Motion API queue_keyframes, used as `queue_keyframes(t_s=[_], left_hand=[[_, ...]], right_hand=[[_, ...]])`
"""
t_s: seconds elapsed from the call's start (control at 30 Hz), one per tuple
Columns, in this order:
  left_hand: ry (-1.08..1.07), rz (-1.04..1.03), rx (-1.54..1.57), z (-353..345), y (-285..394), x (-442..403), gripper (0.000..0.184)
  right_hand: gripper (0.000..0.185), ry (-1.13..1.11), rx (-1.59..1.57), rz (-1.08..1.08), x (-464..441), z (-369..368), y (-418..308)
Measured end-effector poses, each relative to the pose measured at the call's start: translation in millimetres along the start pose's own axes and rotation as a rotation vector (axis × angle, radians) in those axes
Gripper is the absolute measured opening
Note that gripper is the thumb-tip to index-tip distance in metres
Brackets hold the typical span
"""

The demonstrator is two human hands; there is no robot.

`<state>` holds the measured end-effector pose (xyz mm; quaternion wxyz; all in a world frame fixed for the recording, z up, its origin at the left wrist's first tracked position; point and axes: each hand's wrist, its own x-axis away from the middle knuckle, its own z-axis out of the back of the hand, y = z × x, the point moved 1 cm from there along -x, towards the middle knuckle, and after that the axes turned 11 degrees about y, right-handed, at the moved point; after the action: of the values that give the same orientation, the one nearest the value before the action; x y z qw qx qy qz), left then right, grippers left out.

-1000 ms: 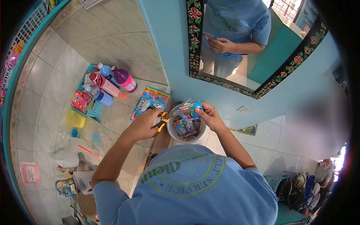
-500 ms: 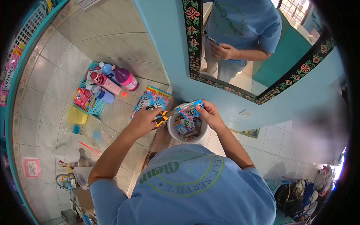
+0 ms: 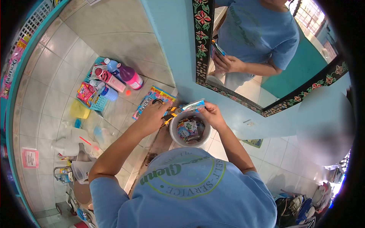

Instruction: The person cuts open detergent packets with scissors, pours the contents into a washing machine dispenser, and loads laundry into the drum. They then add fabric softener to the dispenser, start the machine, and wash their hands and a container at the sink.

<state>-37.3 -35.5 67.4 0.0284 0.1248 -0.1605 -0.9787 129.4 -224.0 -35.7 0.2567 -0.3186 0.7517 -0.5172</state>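
Observation:
My left hand (image 3: 152, 116) is closed on scissors (image 3: 169, 115) with yellow-and-black handles, left of the bin's rim. Their blades reach right, to the edge of a blue sachet (image 3: 194, 106). My right hand (image 3: 213, 115) pinches that sachet at its right end, over the back of the bin. Below both hands stands a white round bin (image 3: 175, 133), with several colourful sachets (image 3: 189, 128) inside. A blue Downy pack (image 3: 150, 102) lies flat on the tiles behind my left hand, which partly covers it.
At the left, a teal basket (image 3: 99, 103) holds bottles and a red pack, with a yellow container (image 3: 80, 109) beside it. Clear plastic pitchers (image 3: 65, 147) stand further down. A mirror with a flowered frame (image 3: 202, 41) hangs on the blue wall. Bags (image 3: 292, 211) lie at the lower right.
The sachet has turned from showing its broad face to nearly edge-on. My left hand has rotated with the scissors and moved slightly right. The view has shifted a little.

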Motion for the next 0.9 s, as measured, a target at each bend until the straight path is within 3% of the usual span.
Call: queue_keyframes(t_s=[0.23,0.27,0.33,0.57,0.7,0.77,0.9], left_hand=[[-0.066,0.085,-0.009,-7,-13,0,0.053],[-0.06,0.091,-0.014,-8,-10,-3,0.053],[0.155,-0.003,-0.042,-11,0,-8,0.051],[0.097,0.103,-0.076,-23,-19,-11,0.046],[0.127,0.095,-0.141,-21,-25,-10,0.035],[0.141,0.099,-0.166,-21,-27,-11,0.03],[0.017,0.201,-0.159,-27,-34,-12,0.017]], right_hand=[[0.021,-0.066,0.039,-0.027,-16,-1,-1],[0.021,-0.092,0.023,-0.033,-20,0,2],[0.018,-0.099,0.054,-0.036,-23,-1,9],[0.015,-0.075,0.06,-0.021,-41,-8,20],[0.02,-0.131,0.089,-0.086,-57,-1,46],[0.018,-0.168,0.062,0.08,-63,-8,41],[0.018,-0.165,0.095,0.079,-72,-6,50]])
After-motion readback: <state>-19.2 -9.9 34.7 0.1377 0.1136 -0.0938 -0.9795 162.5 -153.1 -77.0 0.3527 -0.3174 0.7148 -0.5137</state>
